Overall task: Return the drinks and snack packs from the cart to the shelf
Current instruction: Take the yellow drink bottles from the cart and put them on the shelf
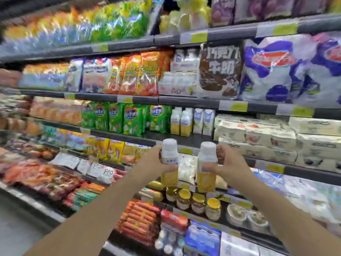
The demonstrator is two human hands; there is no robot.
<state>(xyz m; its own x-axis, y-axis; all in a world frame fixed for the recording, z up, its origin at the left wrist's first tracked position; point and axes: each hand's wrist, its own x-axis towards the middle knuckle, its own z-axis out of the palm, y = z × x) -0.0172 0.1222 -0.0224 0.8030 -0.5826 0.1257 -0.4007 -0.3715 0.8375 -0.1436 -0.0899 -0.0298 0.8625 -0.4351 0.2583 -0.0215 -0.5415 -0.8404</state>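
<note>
Bottles sit in both of my hands, one apiece, held upright in front of the shelf. My left hand (156, 161) wraps the left bottle (169, 163) around its upper label, fingers (167, 168) curled and pressed against it from the 9 o'clock side. My right hand (227, 168) does the same to the right bottle (207, 167) from the 3 o'clock side, fingers pinching it just under the white cap. Each bottle has a white top and a yellow lower half; the two are near each other but apart.

Closest to me, at 6 o'clock below the bottles, I see a row of jars (195, 202) with gold lids, and packs of red sausages (138, 220) at 7 o'clock.

Further out, at 12 o'clock above my hands, matching yellow-and-white bottles (180, 121) stand on a shelf board (129, 138), with green snack packs (118, 117) to their 9 o'clock and cream-coloured boxes (258, 133) to their 3 o'clock.

Farthest, at 1 o'clock, a brown bag (220, 71) stands beside large blue-and-white bags (273, 71). The picture is blurred toward the 9 o'clock edge.
</note>
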